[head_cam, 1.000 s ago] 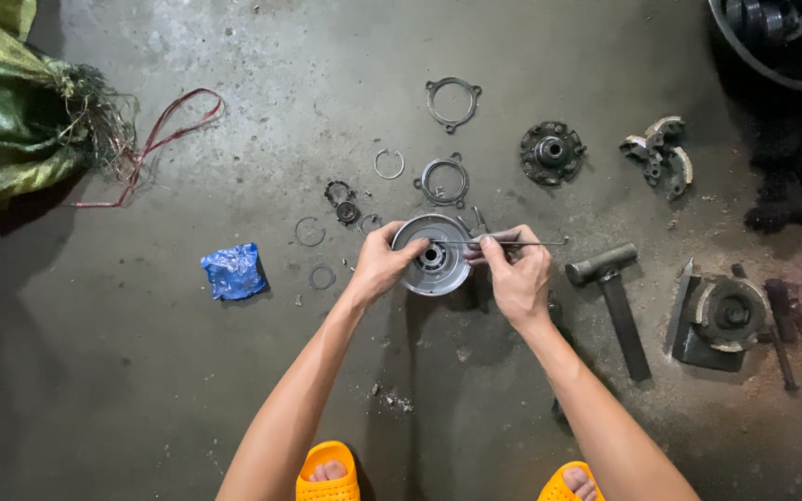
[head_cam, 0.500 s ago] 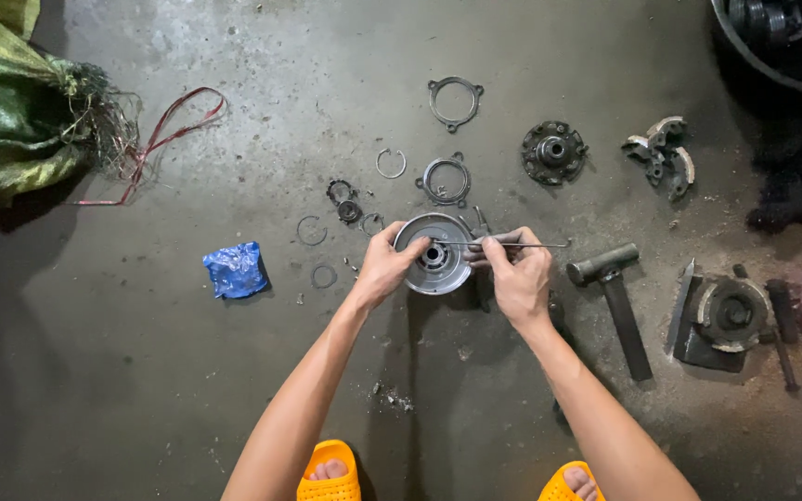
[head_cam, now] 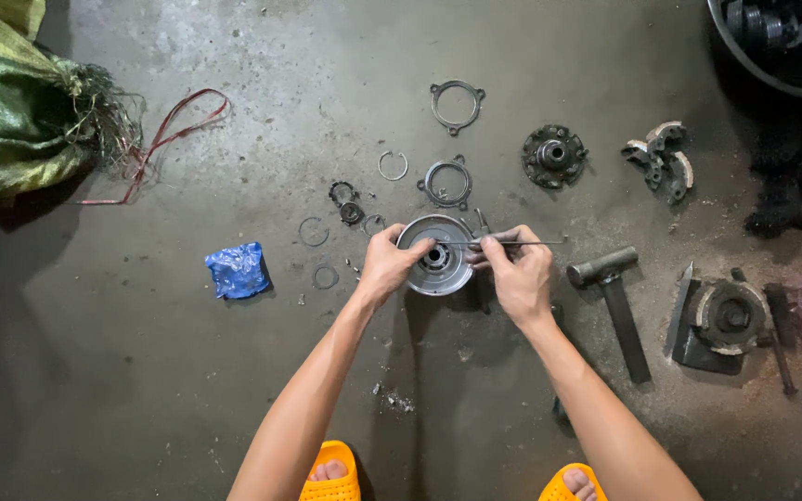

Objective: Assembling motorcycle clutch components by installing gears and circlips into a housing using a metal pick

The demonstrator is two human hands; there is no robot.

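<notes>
Pinching a thin metal rod (head_cam: 503,243) in a closed grip, the right hand (head_cam: 517,274) lays it level across the round metal drum (head_cam: 436,255), tip at the hub. The left hand (head_cam: 387,264) clasps the drum's left rim, steadying it on the concrete floor (head_cam: 141,371). Beyond lie loose rings (head_cam: 393,165), a hammer (head_cam: 616,297), a blue rag (head_cam: 238,270) and a green sack (head_cam: 11,121).

A: Floor (head_cam: 141,371)?
B: Bare grey concrete, stained dark, speckled with pale grit and scuffs. Patch near the top middle is lighter.

A: Light?
B: Even from above; the left edge and upper right corner fall into shadow.

A: Walls, windows, furniture?
B: Cannot tell; the view only takes in the floor.
</notes>
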